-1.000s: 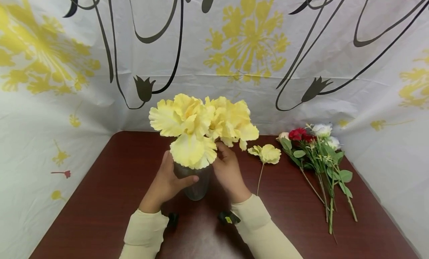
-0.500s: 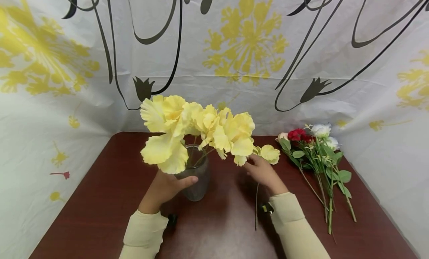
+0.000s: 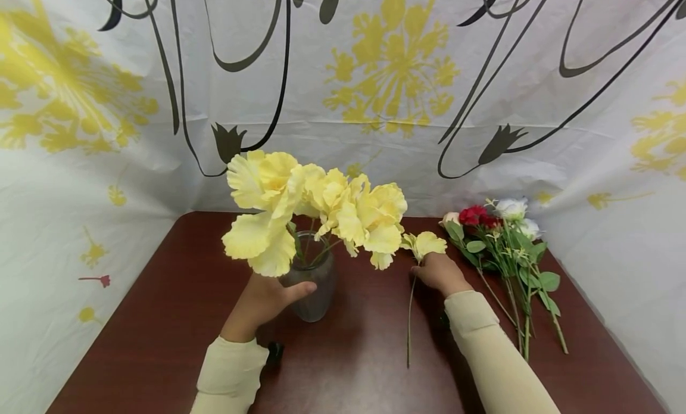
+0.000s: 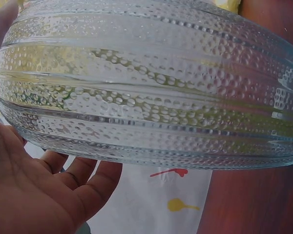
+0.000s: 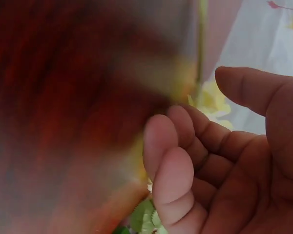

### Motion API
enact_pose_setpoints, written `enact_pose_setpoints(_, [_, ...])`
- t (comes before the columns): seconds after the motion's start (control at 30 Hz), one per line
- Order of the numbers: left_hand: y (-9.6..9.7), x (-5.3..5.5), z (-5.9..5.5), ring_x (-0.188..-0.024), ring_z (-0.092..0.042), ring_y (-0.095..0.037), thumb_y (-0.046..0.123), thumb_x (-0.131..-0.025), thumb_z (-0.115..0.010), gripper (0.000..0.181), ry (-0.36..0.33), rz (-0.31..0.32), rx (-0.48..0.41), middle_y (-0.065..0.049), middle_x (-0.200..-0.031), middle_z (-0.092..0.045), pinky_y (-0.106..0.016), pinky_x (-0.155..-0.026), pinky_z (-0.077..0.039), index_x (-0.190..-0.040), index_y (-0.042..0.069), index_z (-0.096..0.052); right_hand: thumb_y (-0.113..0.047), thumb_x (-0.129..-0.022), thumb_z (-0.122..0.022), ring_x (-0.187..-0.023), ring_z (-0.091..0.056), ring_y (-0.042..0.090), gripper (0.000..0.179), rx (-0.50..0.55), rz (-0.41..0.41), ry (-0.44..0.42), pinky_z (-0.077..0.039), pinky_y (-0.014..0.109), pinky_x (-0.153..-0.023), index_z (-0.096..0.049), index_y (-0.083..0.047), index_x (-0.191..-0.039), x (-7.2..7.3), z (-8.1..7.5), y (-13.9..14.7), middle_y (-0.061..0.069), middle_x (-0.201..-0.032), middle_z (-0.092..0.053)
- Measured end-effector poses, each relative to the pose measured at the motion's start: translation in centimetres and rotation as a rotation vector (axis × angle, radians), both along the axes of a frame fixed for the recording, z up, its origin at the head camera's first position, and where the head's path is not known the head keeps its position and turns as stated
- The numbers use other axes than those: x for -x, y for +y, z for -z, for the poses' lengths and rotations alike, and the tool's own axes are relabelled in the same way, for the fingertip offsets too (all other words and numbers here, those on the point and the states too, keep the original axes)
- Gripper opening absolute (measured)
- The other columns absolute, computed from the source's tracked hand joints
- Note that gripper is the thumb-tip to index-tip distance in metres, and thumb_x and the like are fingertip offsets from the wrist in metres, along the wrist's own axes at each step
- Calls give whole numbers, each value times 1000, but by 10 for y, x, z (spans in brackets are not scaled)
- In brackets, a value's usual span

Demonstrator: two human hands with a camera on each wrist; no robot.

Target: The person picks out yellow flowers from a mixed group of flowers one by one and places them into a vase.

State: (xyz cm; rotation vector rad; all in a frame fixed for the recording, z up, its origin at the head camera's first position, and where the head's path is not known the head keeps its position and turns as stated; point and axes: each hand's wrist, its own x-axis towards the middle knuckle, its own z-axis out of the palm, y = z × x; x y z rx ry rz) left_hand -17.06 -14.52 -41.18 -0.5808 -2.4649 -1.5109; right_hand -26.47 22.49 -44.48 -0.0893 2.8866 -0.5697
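My left hand (image 3: 259, 307) holds a clear glass vase (image 3: 313, 304) upright on the table, thumb on the near side. In the left wrist view, the dimpled, ribbed glass (image 4: 161, 92) fills most of the picture, with the curled fingers (image 4: 95, 190) along its side. Large artificial yellow flowers (image 3: 268, 223) stand in the vase and lean out both ways. To the right, my right hand (image 3: 440, 274) is at the stem of a loose yellow flower (image 3: 430, 243) lying on the table. In the right wrist view, thumb and fingers stand apart, with a thin stem (image 5: 201, 44) beyond their gap.
Artificial flowers (image 3: 511, 241) in red, white and pale pink, with green leaves and long stems, lie at the right of the dark red-brown table (image 3: 348, 366). A white patterned sheet (image 3: 343, 92) hangs behind and at both sides.
My right hand has left the flowers at the vase and moved right to the loose flower. The flowers in the vase have spread apart. My left hand stays at the vase.
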Motion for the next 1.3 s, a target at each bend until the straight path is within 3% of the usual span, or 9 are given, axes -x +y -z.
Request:
enact_pose_setpoints(0.17, [2,0,-2,-142,-28,-18,21,-77,-88,112,-2,34,-56,1,-160,-20,-54,-108,-32,-158,29,-11,-25,-91,-63,-50,-41,18,40,-13,10,15,-34,33,-51,-47,-14,-56,-1,7,-3,0,-54,-40])
enact_pose_setpoints(0.33, [6,-9,-23,-139,-33,-25,7,-76,-86,105,49,56,-81,-10,-156,-28,-55,-107,-33,-156,9,-19,-19,-88,-62,-48,-39,16,39,15,-4,19,-33,31,-50,-43,-16,-54,-2,11,-7,-3,-52,-36])
enact_pose_setpoints(0.47, [8,-14,-30,-139,-34,-27,6,-77,-85,99,14,53,-77,-13,-154,-30,-54,-107,-33,-153,3,-21,-13,-89,-61,-46,-44,16,38,49,-5,11,-36,29,-48,-44,-15,-56,-6,9,-6,-1,-50,-42])
enact_pose_setpoints(0.67, [8,-14,-31,-139,-33,-25,6,-77,-84,100,3,60,-96,-11,-155,-29,-53,-108,-33,-154,3,-21,-7,-91,-60,-50,-54,18,23,114,-6,39,-41,30,-51,-53,-8,-69,-11,1,-3,4,-56,-55])
enact_pose_setpoints(0.9, [8,-15,-32,-139,-34,-25,6,-77,-85,100,18,54,-87,-12,-154,-30,-52,-109,-32,-153,3,-21,-4,-88,-58,-63,-53,21,10,166,-41,107,-42,34,-58,-55,-7,-79,-15,-14,-2,6,-70,-56])
enact_pose_setpoints(1.03, [8,-15,-32,-139,-34,-25,6,-77,-85,100,1,51,-89,-12,-154,-29,-52,-109,-32,-154,4,-21,-4,-93,-57,-68,-53,23,1,253,-67,141,-44,36,-62,-56,-4,-91,-18,-25,-4,9,-78,-57])
enact_pose_setpoints(1.17, [8,-15,-32,-139,-34,-25,7,-77,-85,100,-20,46,-95,-12,-154,-30,-52,-108,-32,-154,5,-21,-6,-98,-53,-68,-59,22,11,349,-70,137,-48,37,-62,-54,-3,-108,-21,-35,-5,12,-87,-61])
enact_pose_setpoints(1.3, [8,-15,-32,-139,-34,-26,7,-77,-85,100,-27,48,-97,-11,-154,-29,-53,-108,-32,-154,6,-21,-8,-100,-51,-71,-62,22,17,410,-61,171,-50,37,-64,-53,-2,-116,-25,-44,-7,15,-97,-64])
